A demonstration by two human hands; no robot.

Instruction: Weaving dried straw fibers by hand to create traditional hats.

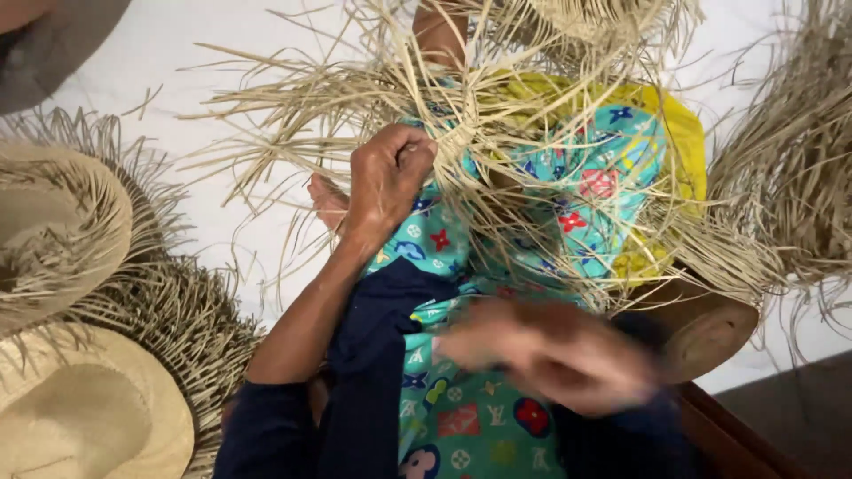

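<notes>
Left hand [388, 177] fisted, knuckles up, arm extended forward — right hand [555, 350] motion-blurred, low, fingers indistinct.

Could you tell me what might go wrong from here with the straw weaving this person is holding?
The left hand alone pinches the woven centre; the right hand is a motion blur lower down, so the weave could loosen if that grip slips. Loose straw strands fan out in every direction and may tangle or snap. The wooden block sits at the lap's edge under the straw and might slide off.
</notes>
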